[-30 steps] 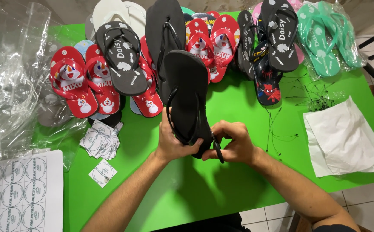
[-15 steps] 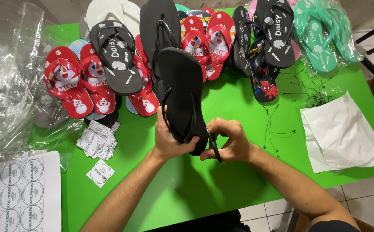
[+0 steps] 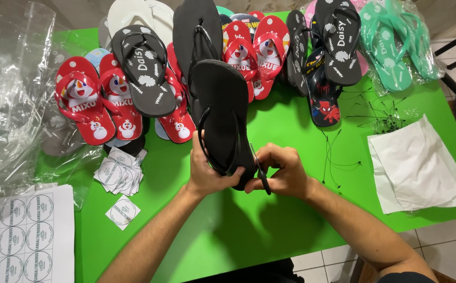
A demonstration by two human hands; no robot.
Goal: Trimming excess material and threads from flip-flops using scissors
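The left hand (image 3: 209, 175) is curled closed around the heel end of a plain black flip-flop (image 3: 222, 112), thumb pressed on its near edge. The right hand (image 3: 283, 170) is closed too, fingers pinching a thin dark tool (image 3: 262, 175) against the same heel, just beside the left thumb. The flip-flop runs up and away from both hands over the green table (image 3: 270, 220). Beyond it lie red cartoon flip-flops (image 3: 83, 107), black patterned ones (image 3: 141, 71) and teal ones (image 3: 390, 44). Round paper labels (image 3: 120, 173) lie left of the hands, white tissue sheets (image 3: 416, 165) right
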